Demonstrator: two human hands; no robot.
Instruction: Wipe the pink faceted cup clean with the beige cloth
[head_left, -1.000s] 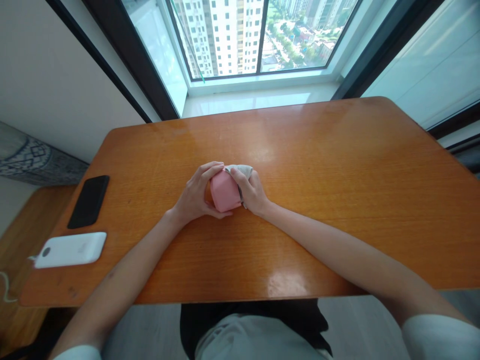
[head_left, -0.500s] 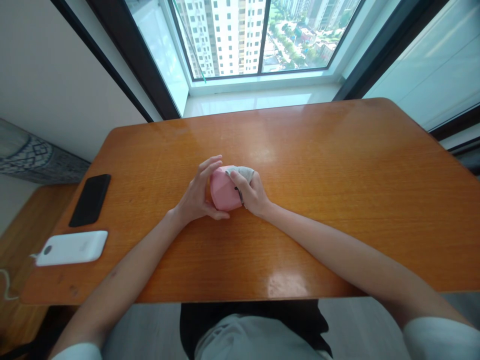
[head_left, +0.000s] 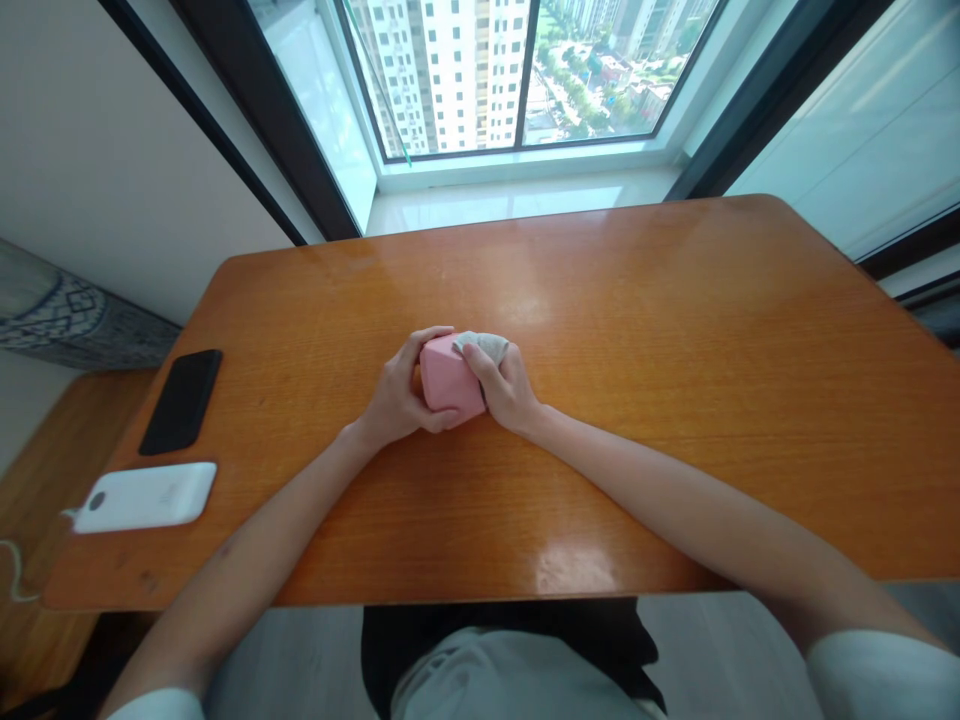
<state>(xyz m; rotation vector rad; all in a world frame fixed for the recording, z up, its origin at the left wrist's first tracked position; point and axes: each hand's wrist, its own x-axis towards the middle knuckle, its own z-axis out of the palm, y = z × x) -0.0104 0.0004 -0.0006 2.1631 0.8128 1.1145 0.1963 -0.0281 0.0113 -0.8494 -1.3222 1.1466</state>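
- Cupping the pink pouch (head_left: 448, 380) mid-desk, left hand (head_left: 397, 395) curled closed around its left side
- Right hand (head_left: 504, 388) pressed in, pinching gray cloth (head_left: 484, 346) at the pouch's 1 o'clock edge
- On the desk (head_left: 675, 300), phone (head_left: 180, 402) at 9 o'clock, power bank (head_left: 142, 497) at 8 o'clock, both well apart from the hands
- Window (head_left: 450, 80) beyond, at 12 o'clock

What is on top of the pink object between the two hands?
Grey fabric lies at the top edge of the pink object, partly under the right hand. The part covered by the fingers cannot be seen.
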